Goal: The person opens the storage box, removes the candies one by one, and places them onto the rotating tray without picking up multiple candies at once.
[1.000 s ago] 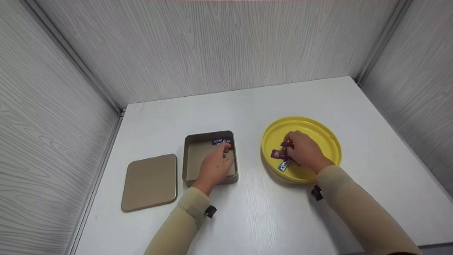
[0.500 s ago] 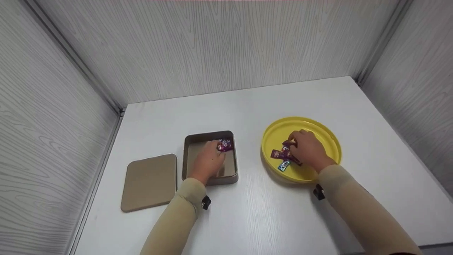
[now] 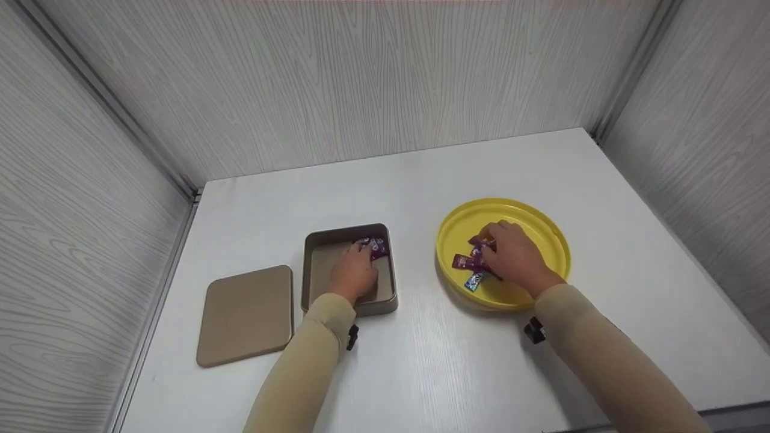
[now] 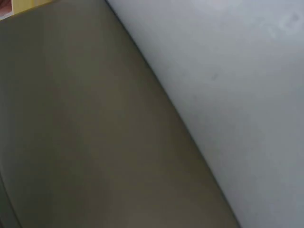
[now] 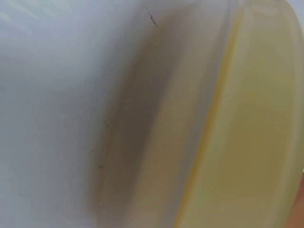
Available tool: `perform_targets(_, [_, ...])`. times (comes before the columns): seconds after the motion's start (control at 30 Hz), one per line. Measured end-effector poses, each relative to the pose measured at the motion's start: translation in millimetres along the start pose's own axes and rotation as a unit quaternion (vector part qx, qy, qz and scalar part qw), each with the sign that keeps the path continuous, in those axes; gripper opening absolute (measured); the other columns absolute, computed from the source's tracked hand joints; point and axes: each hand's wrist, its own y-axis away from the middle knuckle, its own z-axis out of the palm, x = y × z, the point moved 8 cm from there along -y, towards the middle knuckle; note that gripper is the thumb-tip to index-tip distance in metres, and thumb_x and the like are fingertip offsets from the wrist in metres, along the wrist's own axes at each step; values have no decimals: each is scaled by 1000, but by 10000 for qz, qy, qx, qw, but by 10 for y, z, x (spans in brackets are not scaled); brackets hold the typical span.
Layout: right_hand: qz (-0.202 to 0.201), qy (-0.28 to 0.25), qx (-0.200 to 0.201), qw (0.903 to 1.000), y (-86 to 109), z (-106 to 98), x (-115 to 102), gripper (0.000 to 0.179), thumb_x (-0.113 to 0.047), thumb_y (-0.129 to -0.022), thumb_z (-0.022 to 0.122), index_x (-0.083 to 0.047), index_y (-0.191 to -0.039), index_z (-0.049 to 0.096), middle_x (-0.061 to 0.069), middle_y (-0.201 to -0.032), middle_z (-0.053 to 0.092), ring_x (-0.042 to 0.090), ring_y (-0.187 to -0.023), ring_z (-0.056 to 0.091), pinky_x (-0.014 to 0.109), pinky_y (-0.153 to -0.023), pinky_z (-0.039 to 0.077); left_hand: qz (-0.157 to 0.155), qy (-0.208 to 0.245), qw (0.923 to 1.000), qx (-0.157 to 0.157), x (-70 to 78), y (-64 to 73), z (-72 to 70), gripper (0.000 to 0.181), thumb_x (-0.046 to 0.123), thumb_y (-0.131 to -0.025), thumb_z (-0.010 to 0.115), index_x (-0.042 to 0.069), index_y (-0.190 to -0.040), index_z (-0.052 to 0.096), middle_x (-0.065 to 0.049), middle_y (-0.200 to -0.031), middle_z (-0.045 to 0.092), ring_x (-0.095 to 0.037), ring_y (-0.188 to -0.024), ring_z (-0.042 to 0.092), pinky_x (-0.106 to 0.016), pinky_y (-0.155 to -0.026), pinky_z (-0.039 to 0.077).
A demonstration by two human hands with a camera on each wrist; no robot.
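In the head view my left hand [image 3: 354, 273] reaches down into a square bronze tin [image 3: 394, 288]. Its fingertips touch small purple wrapped candies [image 3: 378, 248] in the far right corner; the thumb stands apart from the fingers. On the right, my right hand [image 3: 514, 255] is inside a round yellow tray [image 3: 556, 252]. Its curled fingers and thumb pinch a purple wrapped candy [image 3: 478, 240], partly hidden by the hand. Beside it lie another purple candy [image 3: 463, 262] and a blue one [image 3: 474, 281]. In the left wrist view the tin's wall [image 4: 104, 118] fills much of the frame.
A flat square bronze lid [image 3: 245, 316] lies left of the tin on the white table [image 3: 415, 192]. Pale wood-grain panels [image 3: 361, 78] enclose the table at the back and both sides. The yellow tray's raised side [image 5: 256, 118] shows close up in the right wrist view.
My left hand moved deeper into the tin, its fingertips now on the candies near the far corner. My right hand stayed at the candies in the yellow tray. The head view shifted slightly.
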Motion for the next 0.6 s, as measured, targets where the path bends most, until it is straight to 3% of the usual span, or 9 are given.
perform_targets(0.3, [-25, -124, 2, 9999, 15, 15, -20, 28, -14, -90, 59, -8, -116, 66, 6, -110, 58, 27, -100, 50, 45, -89, 44, 64, -454, 9985, 311, -29, 21, -9, 25, 8, -101, 52, -1, -120, 66, -21, -125, 61, -36, -115, 60, -50, -98, 48])
perform_targets(0.6, [-226, -251, 11, 9994, 27, 42, -89, 28, -16, -91, 60, -8, -117, 68, 6, -110, 62, 25, -101, 53, 44, -90, 45, 139, -530, 9977, 391, -63, 62, -30, 22, 2, -102, 47, -3, -109, 67, -22, -109, 68, -38, -104, 65, -51, -92, 52])
